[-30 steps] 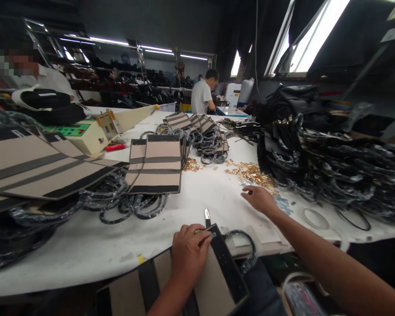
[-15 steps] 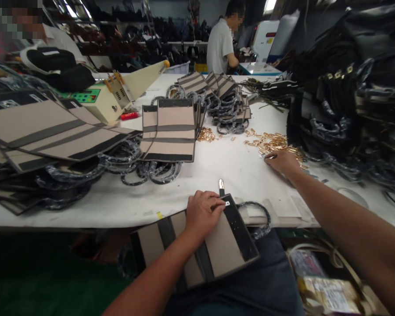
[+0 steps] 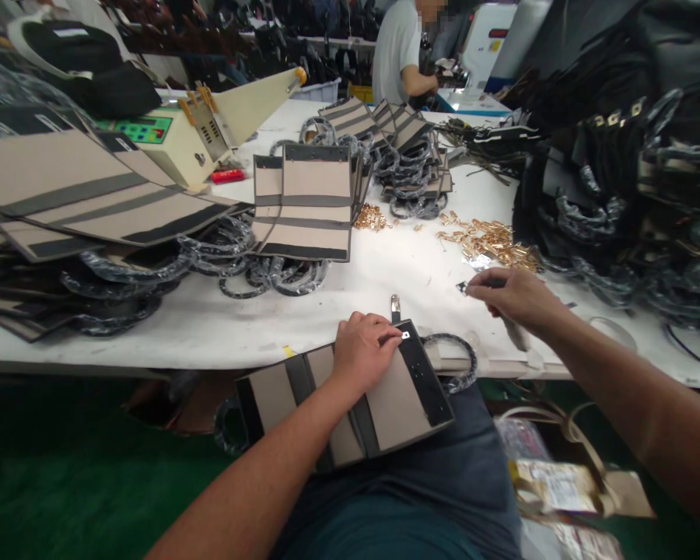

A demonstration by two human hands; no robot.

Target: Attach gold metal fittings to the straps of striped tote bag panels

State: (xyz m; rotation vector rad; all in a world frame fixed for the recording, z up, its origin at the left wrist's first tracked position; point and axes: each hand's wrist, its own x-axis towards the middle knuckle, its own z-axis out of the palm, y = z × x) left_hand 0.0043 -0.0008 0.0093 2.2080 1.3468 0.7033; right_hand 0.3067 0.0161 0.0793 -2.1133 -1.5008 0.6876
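My left hand (image 3: 366, 348) lies on a beige bag panel (image 3: 393, 408) with dark bands, which rests across my lap and against the table edge. Its thumb and fingertips are closed together beside a small silver plate (image 3: 406, 335) on the panel's black end strip. Past that end sticks up a short strap with a shiny metal tip (image 3: 395, 307), and a plastic-wrapped ring handle (image 3: 463, 350) extends to the right. My right hand (image 3: 516, 299), above the table, pinches a small silver metal plate (image 3: 461, 288) between thumb and finger.
Gold metal fittings (image 3: 493, 245) lie loose beyond my right hand, with a smaller heap (image 3: 372, 217) further left. Stacked panels (image 3: 315, 187) with wrapped handles stand ahead and at left. Black bags (image 3: 600, 179) crowd the right. A cream machine (image 3: 180, 148) and a co-worker (image 3: 397, 58) are behind.
My right hand has drawn back from the gold fittings toward me, with a small silver plate now showing in its fingers. My left hand stays on the panel; the camera has tilted down.
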